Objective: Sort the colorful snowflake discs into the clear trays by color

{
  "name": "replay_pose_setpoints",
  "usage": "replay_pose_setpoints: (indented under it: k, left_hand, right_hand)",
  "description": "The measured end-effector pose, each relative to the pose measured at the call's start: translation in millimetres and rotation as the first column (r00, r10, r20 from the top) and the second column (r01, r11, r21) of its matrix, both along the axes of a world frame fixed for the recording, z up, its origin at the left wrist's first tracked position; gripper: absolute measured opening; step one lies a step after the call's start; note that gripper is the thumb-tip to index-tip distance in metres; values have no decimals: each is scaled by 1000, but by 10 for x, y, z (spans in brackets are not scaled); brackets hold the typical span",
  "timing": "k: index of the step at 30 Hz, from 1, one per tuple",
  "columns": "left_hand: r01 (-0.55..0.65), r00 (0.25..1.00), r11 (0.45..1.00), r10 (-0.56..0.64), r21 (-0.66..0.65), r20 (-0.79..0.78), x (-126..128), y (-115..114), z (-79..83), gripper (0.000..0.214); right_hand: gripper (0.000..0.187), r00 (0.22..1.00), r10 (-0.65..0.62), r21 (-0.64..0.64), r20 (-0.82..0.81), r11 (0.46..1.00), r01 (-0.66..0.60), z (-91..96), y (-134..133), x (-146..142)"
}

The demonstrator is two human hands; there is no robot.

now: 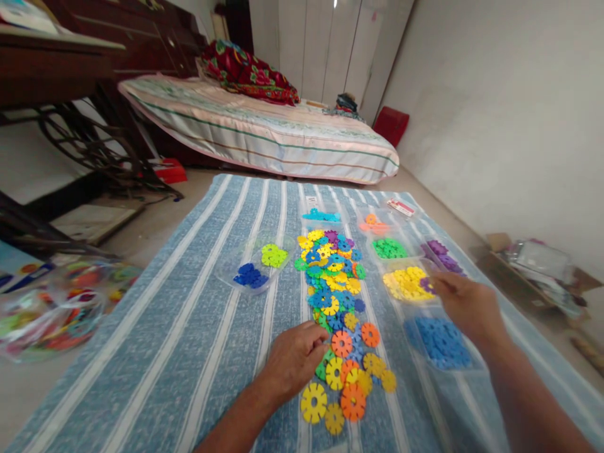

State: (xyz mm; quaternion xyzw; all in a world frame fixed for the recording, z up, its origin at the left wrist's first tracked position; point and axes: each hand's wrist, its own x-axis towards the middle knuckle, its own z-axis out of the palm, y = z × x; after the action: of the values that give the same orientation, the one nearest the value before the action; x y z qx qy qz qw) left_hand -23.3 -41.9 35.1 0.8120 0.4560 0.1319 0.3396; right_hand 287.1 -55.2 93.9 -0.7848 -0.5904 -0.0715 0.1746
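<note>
My right hand (465,308) pinches a purple notched disc (427,285) above the edge of a clear tub of yellow discs (406,283). Resting at the left side of a long mixed pile of coloured notched discs (333,270), my left hand (298,352) has its fingers curled together; what is in them, if anything, is hidden. Orange discs (353,401) and yellow discs (314,402) lie loose at the near end of the pile. Close to my right hand are a tub of blue discs (441,343) and one of purple discs (443,257).
More clear tubs hold green discs (389,248), orange discs (372,221) and light-blue discs (321,216). Left of the pile, one tub holds dark-blue discs (251,275) and lime discs (274,255). A striped cloth (189,314) lies underneath. A bed (264,138) stands behind.
</note>
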Motion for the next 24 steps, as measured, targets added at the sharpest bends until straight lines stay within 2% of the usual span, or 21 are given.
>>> replay_pose_setpoints:
  k: [1,4,7,10,13,15,17,18,19,21,22,24]
  left_hand:
    - [-3,1000,1000,3,2,0,1,-2,3,15]
    - [-2,1000,1000,2,3,11,5,-12,0,14]
    - [-3,1000,1000,3,-2,20,5,-20,-14,13]
    - [-8,1000,1000,9,-14,19,3,-24,-29,12]
    - [-11,1000,1000,12,-19,29,6,-17,-36,12]
    - [-6,999,1000,7,-17,34,9,-10,-37,12]
    - [1,999,1000,-1,-13,38,10,-4,-39,13]
    - [5,999,1000,-4,-13,40,9,-2,-40,13]
    - [8,999,1000,-7,-13,42,8,-1,-41,13]
    - [17,999,1000,-16,-14,46,3,-2,-47,13]
    - [20,999,1000,-20,-12,48,0,-4,-51,13]
    - [24,998,1000,-24,-3,52,-4,-7,-62,13]
  right_hand:
    - [30,993,-90,16,71,996,89,40,130,173]
    - [34,956,-236,-48,175,968,248,131,482,616]
    - [42,940,-286,-128,184,942,312,166,686,881]
    - [52,936,-296,-172,189,929,329,163,721,949]
    - [48,926,-308,-183,217,919,348,141,621,775]
    - [38,959,-215,-161,182,956,245,101,483,506]
    - [29,999,26,-97,29,995,-23,26,297,142]
    - [26,985,165,-38,-56,985,-167,-26,196,-57]
    - [25,950,290,11,-115,957,-291,-86,95,-255]
    - [25,863,473,18,-177,878,-478,-220,-84,-614]
    - [25,827,532,0,-180,841,-541,-290,-155,-764]
    - [23,794,590,-16,-147,801,-598,-424,-254,-989]
